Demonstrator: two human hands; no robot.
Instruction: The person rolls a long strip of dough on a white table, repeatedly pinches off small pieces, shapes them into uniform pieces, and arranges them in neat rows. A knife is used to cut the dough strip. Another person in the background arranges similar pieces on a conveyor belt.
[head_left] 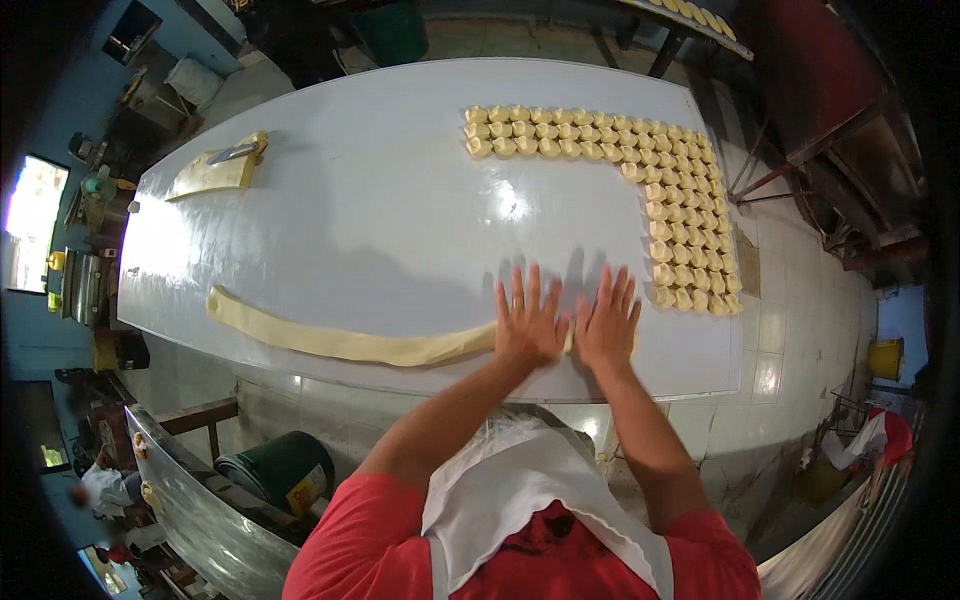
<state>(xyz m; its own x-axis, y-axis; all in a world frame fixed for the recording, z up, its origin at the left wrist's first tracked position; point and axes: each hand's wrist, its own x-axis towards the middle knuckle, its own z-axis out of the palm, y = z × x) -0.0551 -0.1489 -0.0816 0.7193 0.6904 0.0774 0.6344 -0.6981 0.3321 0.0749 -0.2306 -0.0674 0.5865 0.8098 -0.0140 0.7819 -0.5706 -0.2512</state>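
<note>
A long strip of pale dough (370,346) lies along the near edge of the white table (400,200). My left hand (530,322) rests flat over its right end, fingers stretched out and apart. Close beside it, my right hand (607,322) is spread the same way, palm down over the end of the dough. A bit of dough shows between the hands and past the right palm; the rest there is hidden under them. Many small dough pieces (690,220) stand in tight rows at the table's right side and far right.
At the table's far left lies a slab of dough (213,175) with a metal blade (235,152) on it. Behind me on the left are a green bin (275,470) and a metal counter (200,500). A tray of dough pieces (690,15) stands beyond the far edge.
</note>
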